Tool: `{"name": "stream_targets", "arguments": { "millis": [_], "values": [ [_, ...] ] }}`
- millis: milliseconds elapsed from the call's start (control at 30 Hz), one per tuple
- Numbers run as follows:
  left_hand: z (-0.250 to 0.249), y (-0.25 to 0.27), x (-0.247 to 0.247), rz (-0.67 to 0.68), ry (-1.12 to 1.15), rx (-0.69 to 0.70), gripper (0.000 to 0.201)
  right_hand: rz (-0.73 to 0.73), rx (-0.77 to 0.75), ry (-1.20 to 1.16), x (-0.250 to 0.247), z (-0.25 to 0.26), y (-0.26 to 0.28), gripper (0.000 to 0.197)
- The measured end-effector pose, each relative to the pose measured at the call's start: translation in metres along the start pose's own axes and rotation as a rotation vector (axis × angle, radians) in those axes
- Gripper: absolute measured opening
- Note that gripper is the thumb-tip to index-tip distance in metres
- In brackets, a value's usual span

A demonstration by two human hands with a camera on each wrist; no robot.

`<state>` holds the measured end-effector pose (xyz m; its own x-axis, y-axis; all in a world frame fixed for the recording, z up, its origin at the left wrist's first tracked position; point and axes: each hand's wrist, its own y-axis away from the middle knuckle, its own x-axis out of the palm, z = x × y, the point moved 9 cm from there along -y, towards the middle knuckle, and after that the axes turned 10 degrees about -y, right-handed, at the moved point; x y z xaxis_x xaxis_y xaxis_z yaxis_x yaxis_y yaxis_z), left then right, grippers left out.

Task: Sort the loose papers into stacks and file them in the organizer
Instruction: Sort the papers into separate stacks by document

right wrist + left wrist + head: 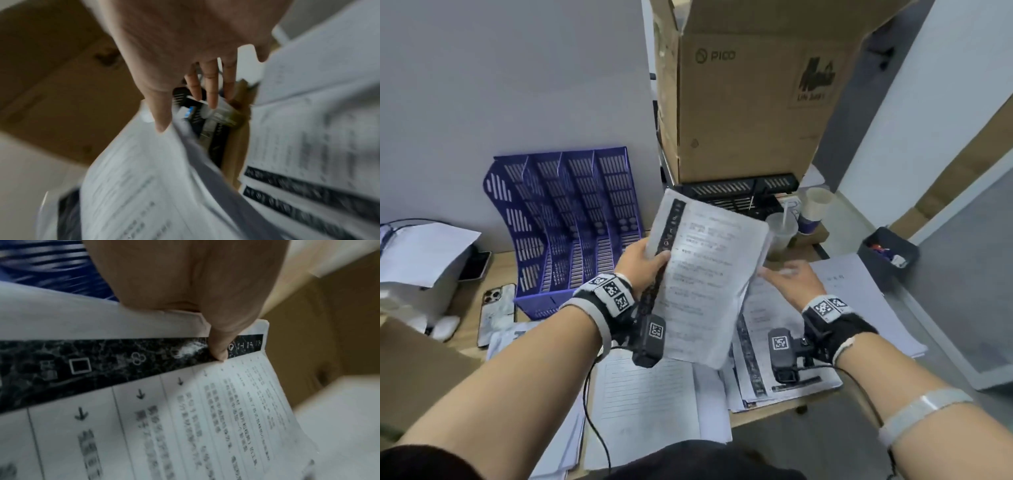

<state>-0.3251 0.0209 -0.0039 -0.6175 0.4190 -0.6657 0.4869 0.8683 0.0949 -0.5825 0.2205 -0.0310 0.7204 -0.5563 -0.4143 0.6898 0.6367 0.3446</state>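
My left hand [642,263] pinches a paper stack [702,281] by its dark-banded long edge, thumb on top, held up above mid-bench. My right hand [792,279] is open, fingers straight, thumb just at the stack's right edge. The blue organizer [571,222] stands at the bench's back edge, left of the stack, nearest my left hand.

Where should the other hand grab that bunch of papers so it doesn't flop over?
Probably the free long edge of the held papers, from the right. The left hand pinches them only at the dark-banded edge, thumb on top, so the far side sags. The right hand is open right beside that edge.
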Motion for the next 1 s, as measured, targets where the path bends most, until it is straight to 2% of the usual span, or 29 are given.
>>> {"name": "stream_targets", "arguments": {
  "millis": [33,67,133,167,233,300,333,400,467,533,600,667,800,900,1000],
  "values": [
    [0.007,-0.001,0.000,-0.012,0.026,-0.034,0.025,0.114,0.084,-0.086,0.012,-0.013,0.003,0.086],
    [0.013,-0.001,0.002,-0.015,0.027,-0.070,0.026,0.250,0.146,-0.187,0.029,-0.023,0.006,0.084],
    [0.026,0.003,0.014,-0.009,0.081,-0.160,0.030,0.433,0.195,-0.360,0.058,-0.030,0.018,0.066],
    [0.030,0.007,0.021,0.004,0.115,-0.198,0.033,0.449,0.159,-0.369,0.066,-0.031,0.017,0.060],
    [0.038,0.013,0.038,0.042,0.137,-0.252,0.037,0.376,0.013,-0.243,0.067,-0.026,0.012,0.047],
    [0.043,0.022,0.058,0.137,0.149,-0.293,0.045,0.306,-0.088,-0.145,0.061,-0.024,0.009,0.036],
    [0.047,0.026,0.069,0.191,0.207,-0.337,0.054,0.280,-0.095,-0.127,0.056,-0.027,0.007,0.032],
    [0.063,0.039,0.094,0.291,0.443,-0.512,0.061,0.255,-0.072,-0.120,0.049,-0.037,0.007,0.027],
    [0.085,0.044,0.112,0.292,0.594,-0.655,0.060,0.251,-0.030,-0.116,0.043,-0.049,0.005,0.025],
    [0.088,0.048,0.121,0.285,0.612,-0.661,0.059,0.240,0.023,-0.108,0.037,-0.064,0.000,0.026],
    [0.082,0.049,0.125,0.243,0.629,-0.613,0.036,0.218,0.058,-0.070,0.030,-0.077,-0.003,0.026],
    [0.077,0.052,0.131,0.241,0.630,-0.590,0.026,0.180,0.073,-0.015,0.022,-0.087,-0.008,0.026],
    [0.076,0.057,0.142,0.254,0.578,-0.585,0.023,0.152,0.089,0.027,0.012,-0.097,-0.015,0.026],
    [0.080,0.059,0.139,0.212,0.541,-0.598,0.023,0.103,0.088,0.022,0.003,-0.102,-0.021,0.026],
    [0.089,0.059,0.128,0.144,0.529,-0.620,0.022,0.029,0.150,-0.035,-0.015,-0.111,-0.028,0.025]
  ]
}}
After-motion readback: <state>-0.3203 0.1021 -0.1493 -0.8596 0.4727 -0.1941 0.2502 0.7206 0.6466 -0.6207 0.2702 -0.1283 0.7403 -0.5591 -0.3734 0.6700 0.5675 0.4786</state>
